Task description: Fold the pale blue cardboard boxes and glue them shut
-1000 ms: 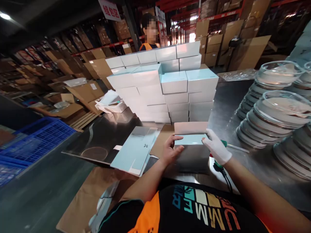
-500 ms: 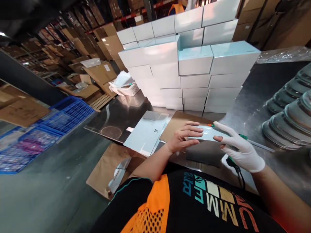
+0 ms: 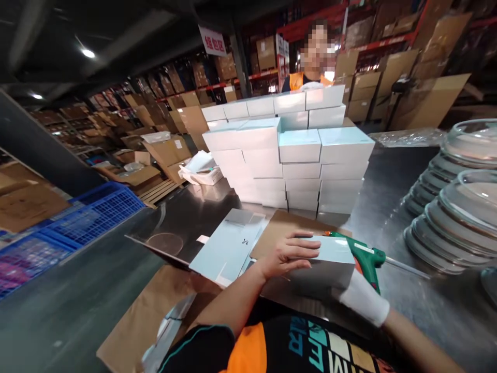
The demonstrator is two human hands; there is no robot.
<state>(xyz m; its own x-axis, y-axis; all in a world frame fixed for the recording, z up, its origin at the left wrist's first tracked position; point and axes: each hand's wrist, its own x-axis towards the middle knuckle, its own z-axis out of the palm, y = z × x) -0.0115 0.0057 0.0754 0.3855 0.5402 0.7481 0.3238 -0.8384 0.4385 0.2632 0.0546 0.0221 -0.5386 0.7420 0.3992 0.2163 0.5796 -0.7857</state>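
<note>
A flat blank (image 3: 229,246) lies left on the table (image 3: 392,171). The bare left hand (image 3: 289,254) now presses flat, fingers spread, on the box (image 3: 324,261), which was open a second ago and is now shut. The gloved right hand (image 3: 359,295) grips the box's right end beside the glue gun (image 3: 363,256).

- The gloved right hand (image 3: 363,300) lies largely hidden behind the pale box (image 3: 324,261).
- The green glue gun (image 3: 365,259) is partly covered.
- Stacked glass lids (image 3: 458,212) are cut off at the right edge.
</note>
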